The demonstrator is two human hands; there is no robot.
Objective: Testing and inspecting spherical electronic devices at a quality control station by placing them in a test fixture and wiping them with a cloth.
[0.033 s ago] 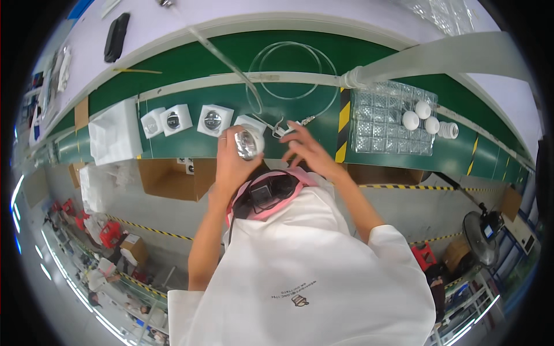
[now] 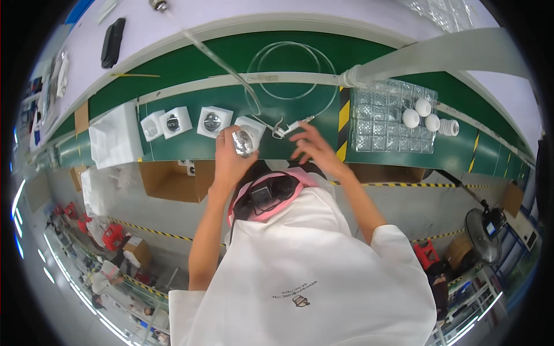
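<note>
My L hand (image 2: 228,164) grips the shiny silver pc (image 2: 243,143), seated betw. thumb & fingers. R hand (image 2: 318,154) open, fingers loosely spread nr the white nozzle tool (image 2: 286,130) w/ clear hose (image 2: 333,98). White blk (image 2: 256,125) just beyond pc, on green bench (image 2: 183,147).

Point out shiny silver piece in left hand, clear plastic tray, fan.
Shiny silver piece (image 2: 243,143): head view, on its mirrored side.
Clear plastic tray (image 2: 373,123): head view, on its left-side cells.
Fan (image 2: 480,240): head view, on its round guard.

There are two hands (image 2: 229,164), three white balls (image 2: 411,119) and one fan (image 2: 483,236)
</note>
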